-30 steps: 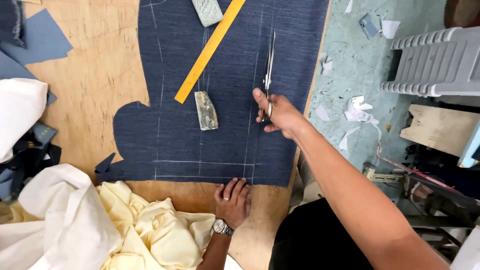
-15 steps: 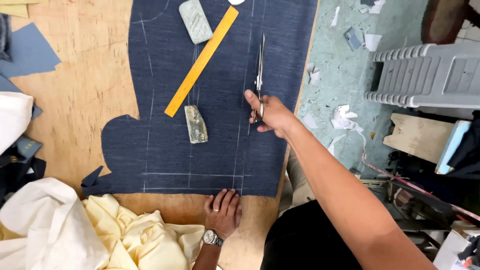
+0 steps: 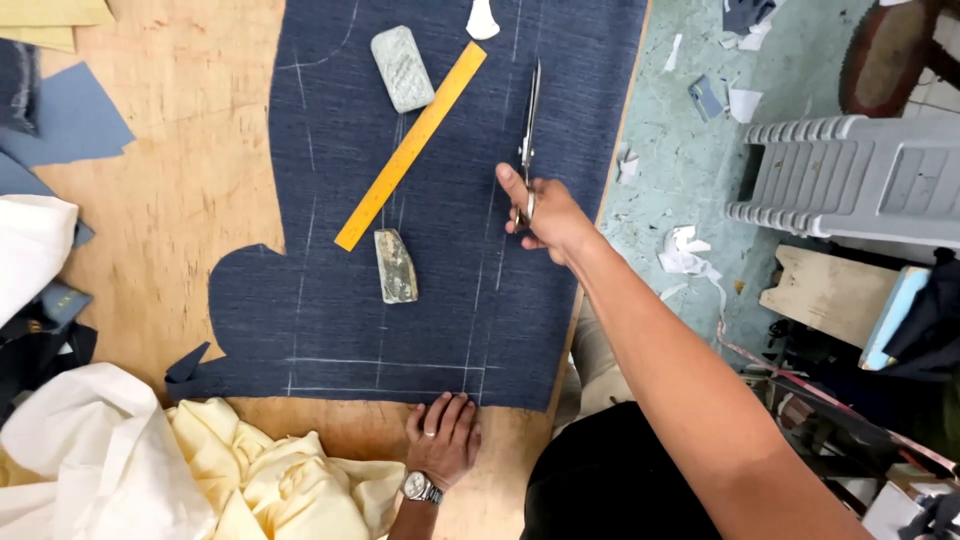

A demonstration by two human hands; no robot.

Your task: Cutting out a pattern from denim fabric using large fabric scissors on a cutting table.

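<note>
Yellow ruler [image 3: 410,146], two stone weights [image 3: 396,266] beside right hand [image 3: 545,215]

Bare wood of the table [image 3: 190,200] lay open left of the navy cloth [image 3: 470,300]. On the cloth, a yellow ruler [image 3: 410,147] ran slantwise, a grey stone [image 3: 402,68] beside its upper end, a smaller stone [image 3: 396,267] near its lower end. The strip between ruler and scissors [image 3: 528,120] stayed free. Right hand [image 3: 545,215] and arm blocked the cloth's right edge. Left hand [image 3: 443,437] pressed the near edge; yellow fabric [image 3: 290,480] and white cloth [image 3: 100,460] crowded the near-left corner.
</note>
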